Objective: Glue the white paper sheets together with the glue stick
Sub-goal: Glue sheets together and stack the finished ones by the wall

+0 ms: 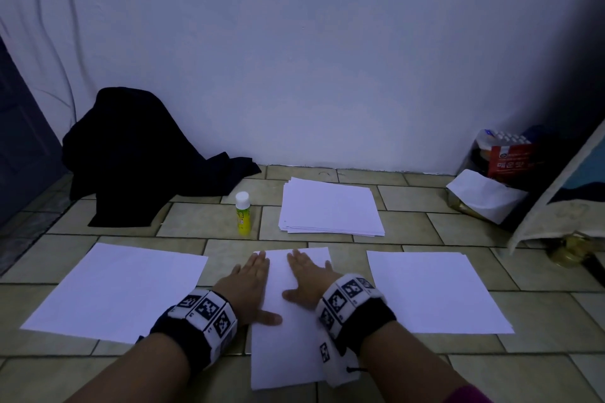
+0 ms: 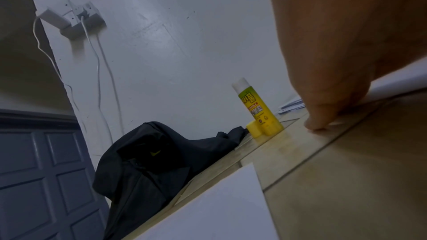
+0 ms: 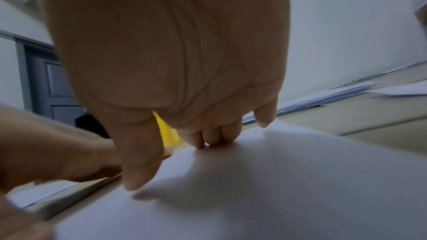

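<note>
A white sheet (image 1: 288, 330) lies on the tiled floor straight in front of me. My left hand (image 1: 250, 281) lies flat over its left edge, thumb on the paper, fingertips (image 2: 321, 121) reaching the tile. My right hand (image 1: 306, 275) presses flat on the sheet (image 3: 277, 180), fingers straight. The yellow glue stick (image 1: 242, 214) stands upright beyond the hands, white at the top, and a yellow cap (image 2: 253, 129) sits by its base. Single sheets lie at the left (image 1: 114, 288) and right (image 1: 435, 291). A stack of white paper (image 1: 330, 206) lies behind.
A black garment (image 1: 137, 154) is heaped against the wall at the back left. Food packages (image 1: 504, 157) and a white bag (image 1: 484, 196) sit in the back right corner. A grey door (image 1: 19, 141) is at the left, and cables hang from a wall socket (image 2: 78, 17).
</note>
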Available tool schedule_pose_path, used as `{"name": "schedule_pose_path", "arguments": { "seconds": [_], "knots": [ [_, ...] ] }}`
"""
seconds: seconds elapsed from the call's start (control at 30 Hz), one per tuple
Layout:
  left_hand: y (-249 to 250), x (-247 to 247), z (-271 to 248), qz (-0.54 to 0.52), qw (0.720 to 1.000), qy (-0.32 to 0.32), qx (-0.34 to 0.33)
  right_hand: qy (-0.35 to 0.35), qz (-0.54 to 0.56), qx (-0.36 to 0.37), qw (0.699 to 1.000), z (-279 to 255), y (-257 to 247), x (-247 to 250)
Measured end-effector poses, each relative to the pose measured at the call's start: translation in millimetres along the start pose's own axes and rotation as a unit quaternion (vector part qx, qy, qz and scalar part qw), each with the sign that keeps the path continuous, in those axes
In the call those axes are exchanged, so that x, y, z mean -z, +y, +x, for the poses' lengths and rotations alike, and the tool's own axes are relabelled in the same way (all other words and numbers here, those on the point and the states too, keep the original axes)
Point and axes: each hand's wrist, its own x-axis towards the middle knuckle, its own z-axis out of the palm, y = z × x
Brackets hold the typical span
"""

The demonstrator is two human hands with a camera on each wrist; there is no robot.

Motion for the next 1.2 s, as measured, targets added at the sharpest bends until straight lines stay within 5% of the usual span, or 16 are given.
{"name": "schedule_pose_path", "arguments": {
  "seconds": [0.27,0.43,0.6,0.77,1.2],
  "knots": [
    [-4,6,-5,0.039,0.999,0.019,0.002,0.05,0.02,-0.076,0.996,-14,34,4],
    [-2,26,-16,0.108,0.986,0.122,0.045,0.16,-0.052,-0.094,0.981,-13,4,5],
    [-6,16,-18,0.057,0.993,0.098,-0.046,0.129,-0.003,-0.032,0.991,-3,-11,-5],
    [-14,1,-7,0.034,0.999,0.023,0.0,0.094,-0.001,0.057,0.994,4,-13,-2],
    [-42,0,-4,-0.017,0.998,-0.039,-0.042,-0.027,-0.061,-0.034,0.997,-15,83,13]
  ]
}}
